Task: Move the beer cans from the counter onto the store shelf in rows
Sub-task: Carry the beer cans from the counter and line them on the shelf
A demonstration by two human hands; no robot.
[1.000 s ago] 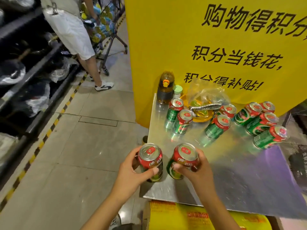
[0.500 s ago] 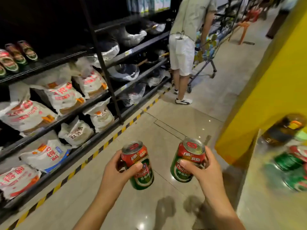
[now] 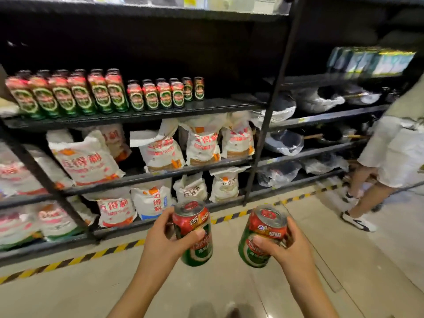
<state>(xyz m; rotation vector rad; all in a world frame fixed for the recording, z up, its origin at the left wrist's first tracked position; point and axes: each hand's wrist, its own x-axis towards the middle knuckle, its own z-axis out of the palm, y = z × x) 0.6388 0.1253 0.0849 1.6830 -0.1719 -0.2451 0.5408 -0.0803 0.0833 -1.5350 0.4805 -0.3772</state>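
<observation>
1. Rows of cans [image 3: 107,92] are stood upright on the shelf [image 3: 160,111]; white sacks [image 3: 160,152] are stacked on lower tiers.
2. A can [image 3: 193,232] is gripped by the left hand [image 3: 163,239], above the floor.
3. Another can [image 3: 261,236] is gripped by the right hand [image 3: 291,249].

A black metal store shelf [image 3: 146,114] carries green-and-red beer cans [image 3: 96,95] standing upright in rows along its front edge, taller ones left, shorter right. On the shelves [image 3: 174,172] below the beer cans lean white sacks [image 3: 87,160] with red print, further sacks on the lowest
</observation>
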